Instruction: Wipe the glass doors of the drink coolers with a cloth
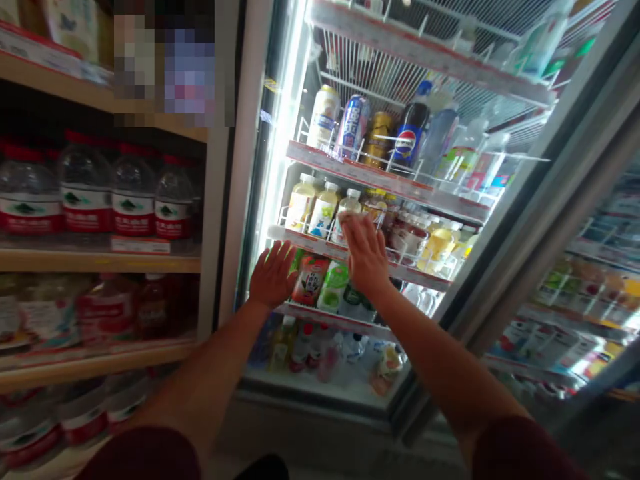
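Both my arms reach into an open drinks fridge (260,167). My left hand (274,273) is spread flat, fingers apart, at the left end of a wire shelf, just beside a red-labelled bottle (310,280) and a green-labelled bottle (333,287). My right hand (365,257) is also open with fingers stretched upward. It lies against the front rail (320,247) of the shelf above, in front of pale yellow juice bottles (324,210). Neither hand holds anything.
The glass fridge door (525,220) stands open at the right. Upper shelves hold cans and a Pepsi bottle (411,133). Wooden shelves at the left carry rows of red-labelled water bottles (85,197). More bottles lie on the fridge's bottom shelf (320,353).
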`<state>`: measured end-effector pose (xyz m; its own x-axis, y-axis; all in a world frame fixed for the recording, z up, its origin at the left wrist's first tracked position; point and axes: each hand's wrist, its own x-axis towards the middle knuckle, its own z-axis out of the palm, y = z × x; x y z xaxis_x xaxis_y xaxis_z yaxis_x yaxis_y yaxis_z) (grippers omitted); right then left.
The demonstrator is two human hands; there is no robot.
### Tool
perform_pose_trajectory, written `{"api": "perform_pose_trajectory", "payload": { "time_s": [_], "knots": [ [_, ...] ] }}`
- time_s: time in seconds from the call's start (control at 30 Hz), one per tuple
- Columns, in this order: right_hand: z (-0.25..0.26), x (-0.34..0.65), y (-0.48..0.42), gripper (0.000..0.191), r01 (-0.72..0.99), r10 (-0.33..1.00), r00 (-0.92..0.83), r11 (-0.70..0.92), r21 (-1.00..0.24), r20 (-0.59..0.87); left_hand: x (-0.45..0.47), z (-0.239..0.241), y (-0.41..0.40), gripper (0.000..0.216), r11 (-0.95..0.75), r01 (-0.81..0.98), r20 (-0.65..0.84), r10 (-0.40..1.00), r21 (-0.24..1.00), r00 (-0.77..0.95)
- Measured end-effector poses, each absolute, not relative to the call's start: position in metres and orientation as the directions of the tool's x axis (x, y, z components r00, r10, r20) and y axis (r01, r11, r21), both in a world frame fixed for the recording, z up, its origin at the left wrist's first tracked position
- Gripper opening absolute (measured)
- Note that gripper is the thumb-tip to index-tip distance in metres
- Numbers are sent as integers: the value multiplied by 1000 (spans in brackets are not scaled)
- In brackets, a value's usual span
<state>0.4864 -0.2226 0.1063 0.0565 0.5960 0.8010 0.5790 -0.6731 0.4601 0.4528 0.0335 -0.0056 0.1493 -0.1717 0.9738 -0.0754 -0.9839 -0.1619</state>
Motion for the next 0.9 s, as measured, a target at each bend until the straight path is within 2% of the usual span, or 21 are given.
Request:
{"api": "perform_pose_trajectory", "payload": {
  "time_s": [0.03, 0.1, 0.17, 0.23, 0.33, 0.37, 0.4, 0.47, 0.53, 0.57, 0.6, 0.67, 0.73, 0.77, 0.8, 0.83, 0.9],
  "knots": [
    [94, 485, -226, 74, 602, 662, 45, -616, 509, 748, 453, -6, 34, 70, -984, -82, 975, -167, -157, 147],
    [76, 484, -235, 76, 652, 832, -34, -401, 644, 554, 454, -6, 34, 70, -985, -86, 976, -163, -152, 141],
    [75, 486, -246, 75, 662, 899, -81, -274, 698, 431, 454, -7, 34, 69, -984, -88, 977, -163, -152, 139],
    [87, 490, -260, 73, 636, 851, -27, -390, 666, 525, 455, -7, 34, 67, -986, -82, 976, -159, -148, 147],
    [94, 496, -282, 69, 530, 547, 89, -734, 425, 832, 455, -8, 35, 66, -986, -63, 973, -161, -152, 168],
    [88, 497, -289, 68, 503, 460, 92, -787, 358, 883, 456, -8, 35, 66, -987, -57, 972, -159, -152, 171],
    [78, 497, -297, 68, 498, 441, 79, -794, 348, 894, 456, -8, 35, 66, -987, -56, 972, -157, -150, 175],
    [53, 497, -313, 68, 545, 614, 21, -669, 506, 789, 457, -8, 36, 67, -988, -65, 972, -151, -141, 182],
    [35, 498, -331, 68, 595, 821, -45, -436, 675, 569, 457, -8, 36, 68, -987, -80, 972, -149, -136, 181],
    [32, 500, -341, 68, 601, 856, -51, -385, 701, 514, 457, -8, 36, 69, -986, -84, 973, -156, -143, 173],
    [33, 502, -350, 68, 591, 844, -31, -416, 691, 535, 456, -8, 36, 70, -985, -84, 973, -164, -152, 164],
    [41, 508, -367, 67, 519, 669, 38, -648, 557, 743, 455, -7, 35, 71, -984, -78, 974, -173, -163, 149],
    [43, 513, -381, 69, 429, 385, 52, -842, 328, 921, 455, -7, 34, 72, -983, -77, 973, -174, -164, 150],
    [37, 513, -386, 71, 410, 300, 45, -875, 257, 953, 454, -6, 34, 72, -984, -79, 973, -171, -160, 153],
    [27, 513, -391, 73, 417, 298, 42, -872, 255, 954, 454, -7, 34, 72, -984, -83, 973, -168, -156, 157],
    [14, 511, -395, 75, 452, 385, 48, -831, 324, 922, 454, -7, 34, 71, -984, -86, 973, -167, -155, 161],
    [-14, 507, -405, 77, 569, 687, 58, -619, 541, 725, 455, -7, 34, 71, -985, -88, 973, -161, -148, 167]
  ]
}}
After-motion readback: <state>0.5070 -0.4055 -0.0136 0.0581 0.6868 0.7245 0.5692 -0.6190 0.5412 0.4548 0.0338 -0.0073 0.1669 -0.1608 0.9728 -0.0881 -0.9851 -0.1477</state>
